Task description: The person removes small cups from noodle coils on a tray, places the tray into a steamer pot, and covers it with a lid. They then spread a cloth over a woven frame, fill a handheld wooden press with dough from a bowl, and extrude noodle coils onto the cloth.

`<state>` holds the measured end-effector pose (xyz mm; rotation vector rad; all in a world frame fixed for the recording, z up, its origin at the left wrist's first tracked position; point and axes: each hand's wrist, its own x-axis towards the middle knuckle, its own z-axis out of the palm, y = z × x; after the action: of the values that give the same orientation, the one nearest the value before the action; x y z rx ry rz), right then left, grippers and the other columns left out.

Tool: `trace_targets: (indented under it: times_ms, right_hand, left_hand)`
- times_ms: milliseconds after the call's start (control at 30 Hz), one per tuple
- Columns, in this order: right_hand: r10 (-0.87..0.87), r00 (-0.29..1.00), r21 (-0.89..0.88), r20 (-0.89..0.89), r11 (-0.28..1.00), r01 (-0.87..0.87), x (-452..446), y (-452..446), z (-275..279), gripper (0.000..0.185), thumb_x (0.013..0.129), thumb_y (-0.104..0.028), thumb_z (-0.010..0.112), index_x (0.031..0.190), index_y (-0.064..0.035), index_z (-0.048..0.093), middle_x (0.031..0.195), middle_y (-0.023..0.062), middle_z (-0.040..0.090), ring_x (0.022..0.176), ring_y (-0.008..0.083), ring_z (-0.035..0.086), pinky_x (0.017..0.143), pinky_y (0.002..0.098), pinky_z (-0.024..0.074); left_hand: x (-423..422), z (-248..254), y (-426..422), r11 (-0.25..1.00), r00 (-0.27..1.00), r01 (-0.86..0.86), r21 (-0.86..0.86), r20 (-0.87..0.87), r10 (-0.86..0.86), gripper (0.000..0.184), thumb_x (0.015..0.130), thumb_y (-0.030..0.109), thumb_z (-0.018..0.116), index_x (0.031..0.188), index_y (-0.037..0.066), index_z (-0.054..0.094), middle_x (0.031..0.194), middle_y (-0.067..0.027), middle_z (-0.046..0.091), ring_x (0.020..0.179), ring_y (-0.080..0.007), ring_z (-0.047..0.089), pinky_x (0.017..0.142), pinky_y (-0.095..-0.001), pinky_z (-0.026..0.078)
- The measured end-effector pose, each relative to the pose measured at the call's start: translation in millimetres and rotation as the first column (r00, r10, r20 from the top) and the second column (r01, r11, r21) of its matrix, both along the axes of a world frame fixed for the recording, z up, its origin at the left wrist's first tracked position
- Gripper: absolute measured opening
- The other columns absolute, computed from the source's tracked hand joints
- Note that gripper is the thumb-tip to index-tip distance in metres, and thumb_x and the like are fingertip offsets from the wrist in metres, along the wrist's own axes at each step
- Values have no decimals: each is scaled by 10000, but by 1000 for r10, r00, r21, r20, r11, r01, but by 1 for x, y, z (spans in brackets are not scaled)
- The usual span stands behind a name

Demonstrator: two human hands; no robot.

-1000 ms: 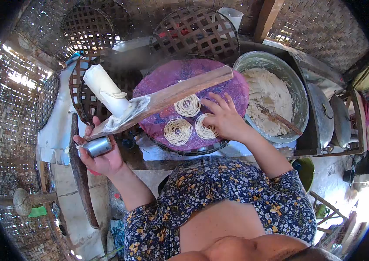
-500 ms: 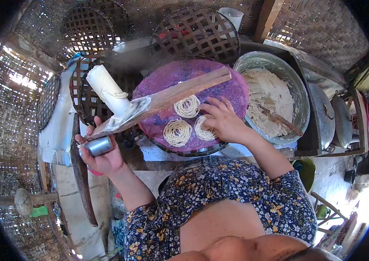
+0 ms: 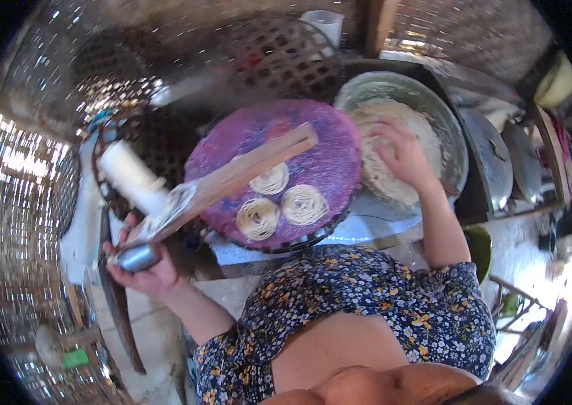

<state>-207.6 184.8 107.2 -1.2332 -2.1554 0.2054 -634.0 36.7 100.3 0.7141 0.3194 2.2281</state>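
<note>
My left hand (image 3: 148,266) is wrapped round the lower end of a wooden press (image 3: 239,172), which carries a metal cylinder (image 3: 137,258) below and a white, dough-smeared tube (image 3: 131,177) above. Beneath the press's long arm, a round purple cloth-covered tray (image 3: 326,145) bears coiled noodle nests, with one nest (image 3: 304,205) at its right front. My right hand (image 3: 397,150) is over the dough (image 3: 397,111) in a big metal basin (image 3: 460,145), fingers apart; whether the fingertips touch the dough is unclear.
Woven baskets (image 3: 279,54) stand behind the tray, near a white plastic container (image 3: 324,25). Metal lids (image 3: 487,158) lean to the right of the basin. A curved wooden piece (image 3: 119,310) hangs down at the left. A woven wall (image 3: 23,223) rises beyond it.
My right hand has left the right front nest and moved right, over the basin. The camera view has shifted, and my left hand still holds the press.
</note>
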Motion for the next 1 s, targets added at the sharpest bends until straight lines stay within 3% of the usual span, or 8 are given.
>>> trace_targets:
  times_ms: [67, 100, 133, 200, 400, 633, 800, 1000]
  right_hand:
    - [-233, 947, -201, 222, 939, 278, 60, 7, -26, 202, 748, -120, 561, 937, -65, 608, 1065, 147, 542, 1000, 342, 515, 861, 406, 412]
    - [-294, 830, -289, 473, 839, 462, 78, 3, -38, 219, 758, -147, 558, 958, -74, 609, 1061, 157, 543, 982, 337, 528, 842, 412, 424]
    - [-286, 664, -323, 691, 700, 637, 94, 0, -52, 236, 768, -174, 554, 979, -83, 611, 1057, 167, 545, 964, 331, 540, 823, 418, 435]
    - [-117, 524, -330, 844, 658, 677, 128, 2, -100, 284, 774, -177, 535, 1041, -92, 579, 1024, 179, 556, 945, 314, 557, 781, 416, 457]
    - [-298, 661, -358, 689, 653, 668, 133, -19, -105, 238, 808, -143, 470, 1026, -75, 540, 943, 153, 597, 891, 309, 592, 722, 421, 479]
    - [-159, 730, -349, 665, 798, 491, 147, -31, -28, 234, 770, -167, 506, 989, -143, 584, 831, 110, 620, 800, 304, 598, 675, 431, 466]
    - [-105, 634, -326, 766, 787, 524, 142, 1, -70, 210, 743, -184, 541, 927, -115, 617, 828, 117, 632, 805, 301, 609, 678, 417, 483]
    - [19, 797, -501, 604, 787, 361, 119, 7, -115, 197, 739, -227, 546, 784, -67, 651, 787, 156, 630, 745, 318, 615, 677, 405, 487]
  left_hand:
    - [-5, 2, -6, 992, 994, 102, 68, -49, -99, 392, 799, 394, 543, 1123, 172, 548, 1149, -180, 512, 1170, -360, 397, 989, -496, 298]
    - [-7, 2, -7, 996, 997, 80, 49, -27, -78, 394, 808, 405, 523, 1124, 171, 541, 1146, -165, 512, 1160, -363, 403, 971, -518, 312]
    - [-10, 1, -8, 998, 999, 52, 31, -8, -52, 396, 816, 415, 503, 1126, 170, 533, 1143, -150, 513, 1151, -367, 408, 954, -540, 326]
    - [-13, 3, -5, 993, 995, 102, 60, 1, -103, 415, 814, 429, 504, 1129, 161, 533, 1164, -163, 493, 1159, -367, 404, 954, -532, 335]
    - [1, 18, 12, 980, 981, 190, 56, -53, -187, 388, 827, 385, 515, 1115, 126, 542, 1147, -168, 487, 1161, -360, 406, 952, -501, 359]
    - [-8, 31, 5, 978, 971, 195, 68, -154, -183, 400, 833, 372, 518, 1131, 106, 527, 1217, -243, 436, 1161, -355, 407, 932, -464, 393]
    - [-19, 29, 6, 990, 981, 141, 24, -138, -136, 395, 842, 399, 502, 1136, 138, 541, 1224, -226, 444, 1167, -340, 410, 938, -458, 390]
    - [-15, 40, -7, 991, 978, 137, 9, -162, -134, 400, 834, 390, 518, 1143, 137, 530, 1180, -206, 480, 1130, -325, 443, 888, -436, 439]
